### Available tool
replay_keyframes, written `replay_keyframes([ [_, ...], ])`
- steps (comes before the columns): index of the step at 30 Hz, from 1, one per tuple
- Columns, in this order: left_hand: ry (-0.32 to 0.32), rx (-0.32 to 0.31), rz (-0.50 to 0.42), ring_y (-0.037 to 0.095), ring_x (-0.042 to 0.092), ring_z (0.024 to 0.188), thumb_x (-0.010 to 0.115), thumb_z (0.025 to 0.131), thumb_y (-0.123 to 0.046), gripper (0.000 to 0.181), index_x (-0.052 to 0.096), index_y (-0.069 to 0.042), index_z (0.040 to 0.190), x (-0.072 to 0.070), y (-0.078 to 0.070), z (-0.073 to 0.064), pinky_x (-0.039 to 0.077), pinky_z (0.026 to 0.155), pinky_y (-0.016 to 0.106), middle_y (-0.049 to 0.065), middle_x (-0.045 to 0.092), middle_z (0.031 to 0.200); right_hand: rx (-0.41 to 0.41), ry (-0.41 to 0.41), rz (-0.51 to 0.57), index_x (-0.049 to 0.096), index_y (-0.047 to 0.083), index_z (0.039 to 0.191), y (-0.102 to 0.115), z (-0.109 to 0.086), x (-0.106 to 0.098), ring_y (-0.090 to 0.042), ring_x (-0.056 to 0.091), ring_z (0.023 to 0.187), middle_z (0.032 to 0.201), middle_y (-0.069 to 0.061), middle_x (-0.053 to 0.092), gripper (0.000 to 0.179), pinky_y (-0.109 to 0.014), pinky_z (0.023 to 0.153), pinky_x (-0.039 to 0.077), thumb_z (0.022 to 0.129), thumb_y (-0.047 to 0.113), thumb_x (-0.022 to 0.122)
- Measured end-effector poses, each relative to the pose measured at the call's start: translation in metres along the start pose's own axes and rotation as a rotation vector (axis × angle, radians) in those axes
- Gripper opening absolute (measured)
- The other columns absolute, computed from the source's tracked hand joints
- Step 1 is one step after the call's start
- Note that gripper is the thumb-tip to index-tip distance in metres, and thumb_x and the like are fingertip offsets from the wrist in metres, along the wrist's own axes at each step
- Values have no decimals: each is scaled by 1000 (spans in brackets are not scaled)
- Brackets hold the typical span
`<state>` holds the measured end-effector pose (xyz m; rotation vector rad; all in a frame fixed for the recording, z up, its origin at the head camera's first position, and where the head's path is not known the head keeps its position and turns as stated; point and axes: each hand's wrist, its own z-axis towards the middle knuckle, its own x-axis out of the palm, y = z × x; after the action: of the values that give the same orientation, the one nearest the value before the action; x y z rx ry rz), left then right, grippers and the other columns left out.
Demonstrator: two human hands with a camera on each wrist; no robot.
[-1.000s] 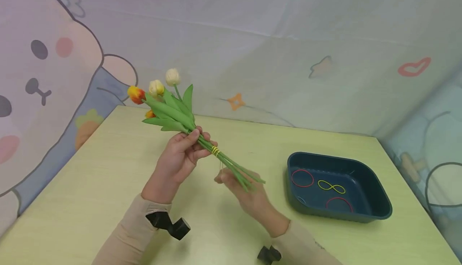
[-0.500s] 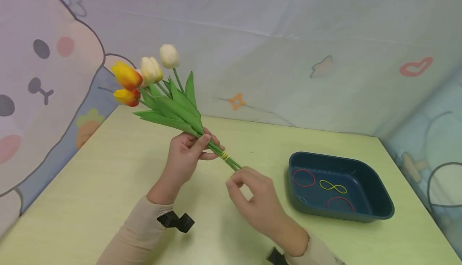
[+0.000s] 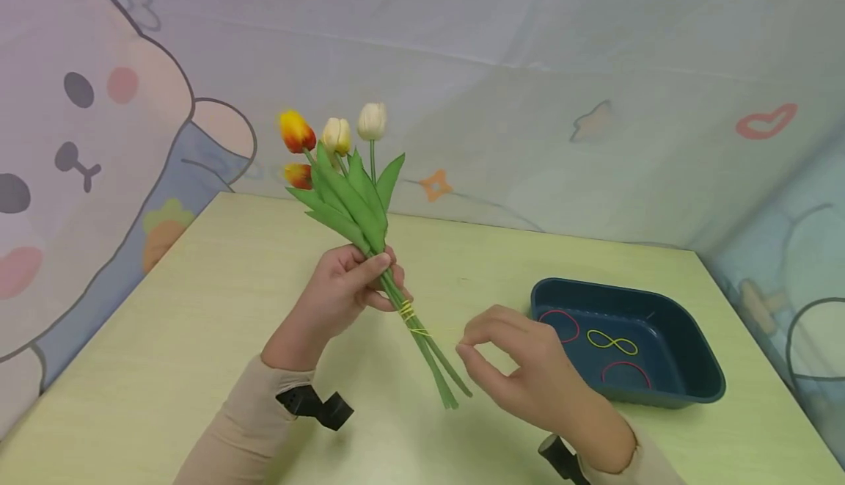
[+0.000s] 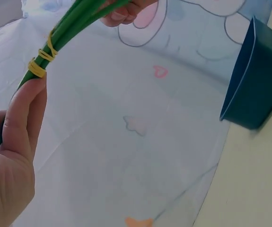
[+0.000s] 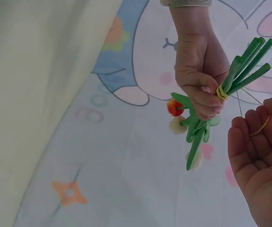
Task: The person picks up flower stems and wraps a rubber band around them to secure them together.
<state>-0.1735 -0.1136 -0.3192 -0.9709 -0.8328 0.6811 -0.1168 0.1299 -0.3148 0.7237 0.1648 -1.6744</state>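
Note:
My left hand (image 3: 333, 290) grips a bunch of tulips (image 3: 350, 206) by the green stems, below the leaves. Orange-yellow and white blooms point up and away; the cut ends slant down toward me. Around the stems, just below my fingers, a yellow rubber band (image 3: 406, 312) is wound several times. One stretch of it runs out to my right hand (image 3: 535, 367), which pinches it between thumb and fingers, apart from the stems. In the right wrist view the stretched strands look thin, and part of the band (image 5: 263, 126) lies across the fingers of the right hand.
A dark blue basin (image 3: 709, 386) stands at the right of the pale table (image 3: 198, 338), partly behind my right hand. In it lie red rubber bands (image 3: 626, 365) and a yellow one (image 3: 612, 343) twisted into a figure eight. A printed cloth (image 3: 488, 103) hangs behind.
The bunch has swung more upright and shifted right. My right hand has moved from near the stem ends out to the right, drawing the yellow rubber band taut.

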Motion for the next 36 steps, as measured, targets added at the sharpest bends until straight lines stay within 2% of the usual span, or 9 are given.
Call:
replay_keyframes([
  [3,10,-15,-55,14,71,73,50,102,-15,18,55,-3,90,0,1,0,60,68,25,2,65,78,2,1,21,64,11,85,7,-5,-2,-9,61,77,81,3,63,16,-18,74,53,97,17,57],
  [8,-20,-59,-140,14,71,70,46,103,-9,20,57,-3,88,2,2,1,60,65,22,2,65,76,22,25,36,61,11,86,21,-10,-4,-9,60,78,83,2,63,16,-17,74,52,99,17,53],
  [14,-59,-125,-224,13,71,68,43,103,-8,23,58,-4,86,3,3,3,59,63,20,3,65,73,-31,11,35,60,8,85,31,-11,-2,-12,60,80,85,-2,62,17,-19,73,53,99,14,52],
  [24,-120,-192,-242,13,70,66,34,103,-2,31,58,-4,83,5,2,4,59,63,21,3,65,71,-104,17,63,62,5,84,35,-13,2,-15,58,85,91,-4,60,16,-20,76,52,98,9,52],
  [31,-121,-213,-272,12,70,65,34,103,-2,33,59,-4,82,5,3,4,59,62,20,3,65,71,-140,7,79,62,4,83,35,-12,3,-16,59,83,91,-6,60,17,-20,74,53,97,8,53],
  [36,-84,-203,-270,13,70,65,34,103,-3,31,58,-5,84,4,3,4,59,62,20,3,65,71,-127,8,143,64,3,87,31,-11,1,-17,60,83,91,-7,60,15,-20,73,53,97,7,53],
])
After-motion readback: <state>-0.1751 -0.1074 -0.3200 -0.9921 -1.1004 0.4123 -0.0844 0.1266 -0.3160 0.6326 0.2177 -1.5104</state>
